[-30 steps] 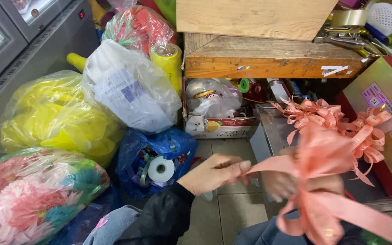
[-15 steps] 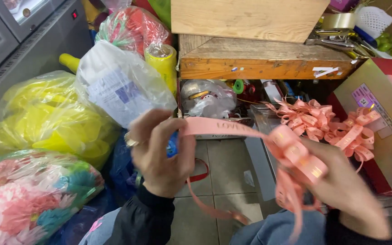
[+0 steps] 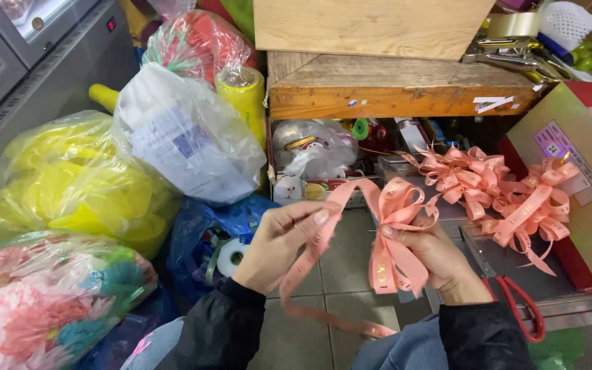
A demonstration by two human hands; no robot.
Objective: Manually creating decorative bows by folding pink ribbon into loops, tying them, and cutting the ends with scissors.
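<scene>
My right hand pinches the middle of a looped pink ribbon bow near the centre of view. My left hand grips the free pink ribbon strand that arcs from the bow and trails down toward my lap. Both sleeves are dark. Several finished pink bows lie on a grey tray to the right of my hands.
Plastic bags fill the left: yellow, white, colourful, blue with a tape roll. A wooden shelf holds a wooden box; clutter beneath. Red-handled scissors lie on the tray edge. A cardboard box stands right.
My left hand has dropped lower and drawn closer to my right hand. The long ribbon stretch between them has shortened into another loop at the bow.
</scene>
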